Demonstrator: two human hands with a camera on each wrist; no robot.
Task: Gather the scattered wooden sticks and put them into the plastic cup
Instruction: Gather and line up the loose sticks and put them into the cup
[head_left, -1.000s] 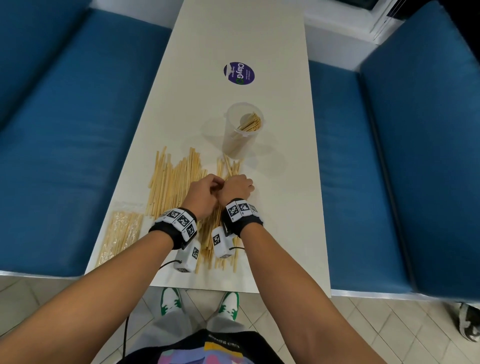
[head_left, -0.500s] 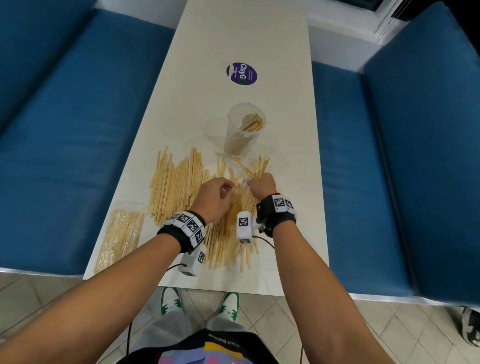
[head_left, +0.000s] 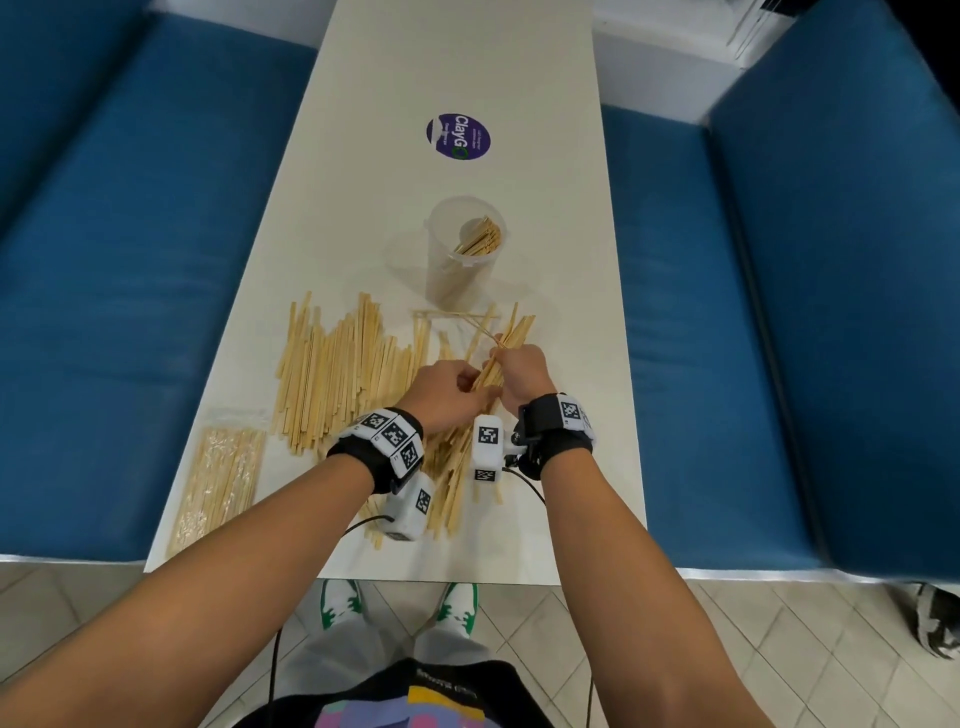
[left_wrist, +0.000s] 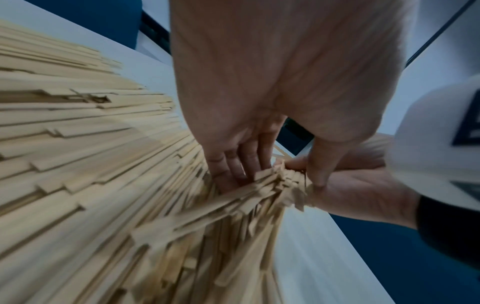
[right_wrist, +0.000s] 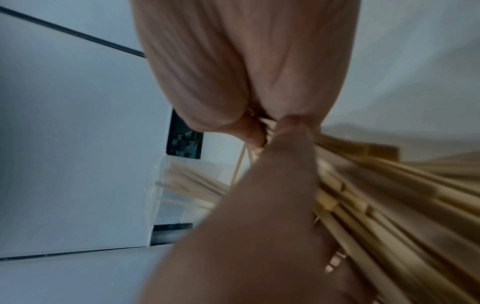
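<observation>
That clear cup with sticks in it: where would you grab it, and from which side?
Probably round the middle of the cup's wall, coming level from its right. It stands upright and round, which suits a side grasp; the sticks inside lean up to the open rim, and loose sticks lie just in front.

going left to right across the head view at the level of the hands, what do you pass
left blue bench → sealed pack of sticks → loose wooden sticks spread on the table → left hand → right hand gripping a bundle of sticks → right blue bench
</observation>
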